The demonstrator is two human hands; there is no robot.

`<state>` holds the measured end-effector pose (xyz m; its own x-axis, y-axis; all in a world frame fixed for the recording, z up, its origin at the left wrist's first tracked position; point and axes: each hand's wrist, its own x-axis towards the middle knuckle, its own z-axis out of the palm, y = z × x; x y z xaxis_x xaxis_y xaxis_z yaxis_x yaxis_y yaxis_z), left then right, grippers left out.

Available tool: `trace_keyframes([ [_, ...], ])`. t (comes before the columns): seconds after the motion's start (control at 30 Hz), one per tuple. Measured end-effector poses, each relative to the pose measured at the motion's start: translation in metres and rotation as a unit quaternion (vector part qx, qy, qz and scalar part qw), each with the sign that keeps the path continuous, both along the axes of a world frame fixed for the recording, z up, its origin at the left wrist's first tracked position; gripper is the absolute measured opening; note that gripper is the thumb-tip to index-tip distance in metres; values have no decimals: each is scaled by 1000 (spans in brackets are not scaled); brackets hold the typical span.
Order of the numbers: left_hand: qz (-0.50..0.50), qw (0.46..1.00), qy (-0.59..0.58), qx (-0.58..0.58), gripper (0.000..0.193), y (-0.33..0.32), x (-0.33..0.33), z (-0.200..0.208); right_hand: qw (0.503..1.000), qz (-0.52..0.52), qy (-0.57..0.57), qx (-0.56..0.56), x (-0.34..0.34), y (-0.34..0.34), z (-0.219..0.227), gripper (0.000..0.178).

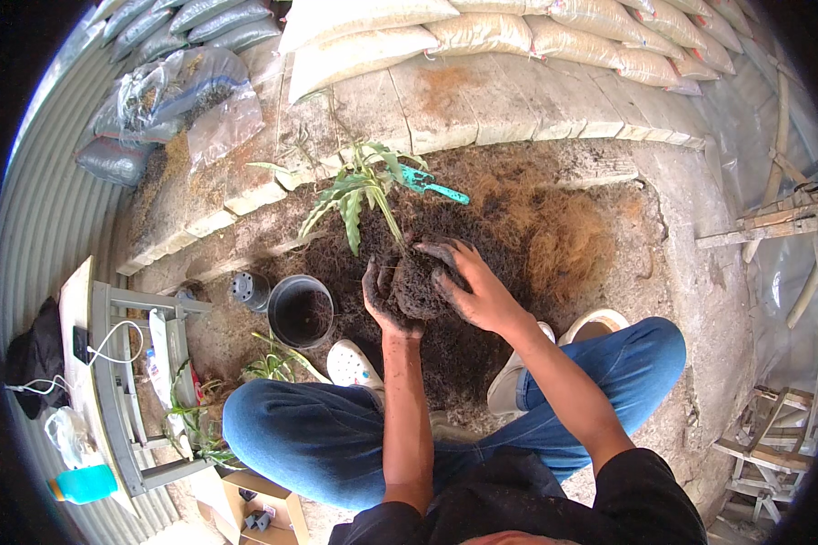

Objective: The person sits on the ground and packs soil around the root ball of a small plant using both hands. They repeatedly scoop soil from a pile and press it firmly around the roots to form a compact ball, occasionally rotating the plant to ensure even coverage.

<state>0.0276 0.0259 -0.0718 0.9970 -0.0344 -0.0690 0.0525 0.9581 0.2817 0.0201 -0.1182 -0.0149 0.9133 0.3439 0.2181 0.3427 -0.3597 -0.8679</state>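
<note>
At frame centre — left hand (391,309), right hand (474,289) cupping root ball (418,289) from opposite sides, presumably against crumbling; plant (354,193) leans upper left — black pot (274,318) nearby, seemingly for easy reach.

Bright, diffuse light, daylight-like in colour, spread across the scene, paling the stacked, plump beige woven sacks (482,34) at twelve o'clock and nearly washing out the light grey concrete floor (189,510) between seven and eight, while the crumbly, dark brown soil (445,368) near the centre swallowed fine detail. Shadows fell soft, and whitish glare broke up over the crumpled, clear plastic bag (223,127) at ten o'clock. Fisheye distortion bowed the ridged, grey metal wall (56,209) at nine, where detail softened toward the black, faintly blue-fringed rim, though the middle looked fairly crisp.
</note>
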Motion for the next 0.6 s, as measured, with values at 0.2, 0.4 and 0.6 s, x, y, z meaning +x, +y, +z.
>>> trace_keyframes([
  [0.2,7,1000,3,12,54,-2,-2,4,1000,11,-6,7,2,-3,1,45],
  [0.4,15,1000,24,-10,51,0,-2,-1,993,-11,-85,-83,-2,1,7,55],
  [0.6,27,999,38,11,52,-3,-4,7,995,-23,-64,-73,-4,0,11,62],
])
